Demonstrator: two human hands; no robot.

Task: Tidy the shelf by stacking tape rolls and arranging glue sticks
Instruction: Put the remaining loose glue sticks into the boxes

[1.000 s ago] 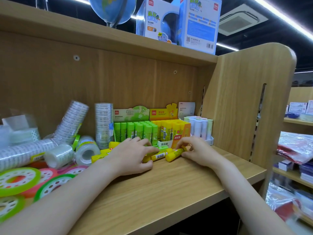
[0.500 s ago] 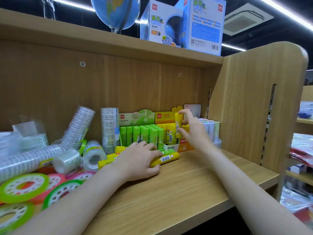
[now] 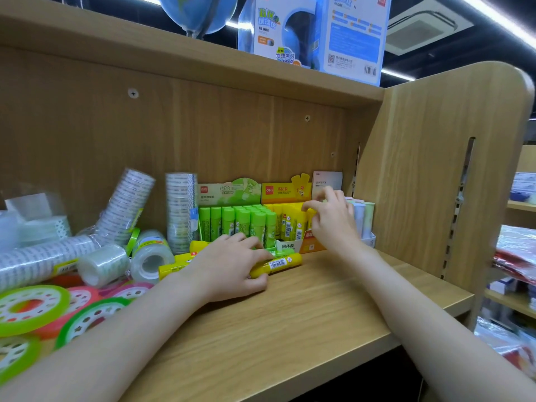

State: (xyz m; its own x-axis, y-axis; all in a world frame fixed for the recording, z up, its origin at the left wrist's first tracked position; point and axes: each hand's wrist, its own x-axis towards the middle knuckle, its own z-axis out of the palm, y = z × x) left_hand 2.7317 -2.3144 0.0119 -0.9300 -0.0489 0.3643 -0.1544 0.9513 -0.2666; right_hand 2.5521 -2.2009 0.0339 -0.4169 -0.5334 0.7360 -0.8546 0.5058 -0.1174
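My left hand (image 3: 232, 265) lies over several loose yellow glue sticks on the shelf board (image 3: 290, 329), fingers curled round them. One yellow glue stick (image 3: 278, 263) pokes out to the right of it, another (image 3: 174, 266) to the left. My right hand (image 3: 330, 219) hovers over the right end of the yellow display box (image 3: 285, 191), fingers spread above its upright yellow sticks (image 3: 290, 221). Beside it stands the green display box (image 3: 229, 190), full of green sticks (image 3: 240, 221). Clear tape stacks stand upright (image 3: 180, 210), lean (image 3: 124, 204) and lie flat (image 3: 37, 261) at the left.
Single clear rolls (image 3: 149, 256) and flat green and pink tape rolls (image 3: 29, 309) crowd the left front. Pastel glue sticks (image 3: 364, 216) stand against the wooden side panel (image 3: 435, 169). Globe boxes (image 3: 319, 33) sit on the shelf above. Bare board lies in front of my hands.
My right hand picked a yellow glue stick off the board, lifted it upright over the yellow box, then sank to the box; the stick is no longer raised. My left hand stayed put.
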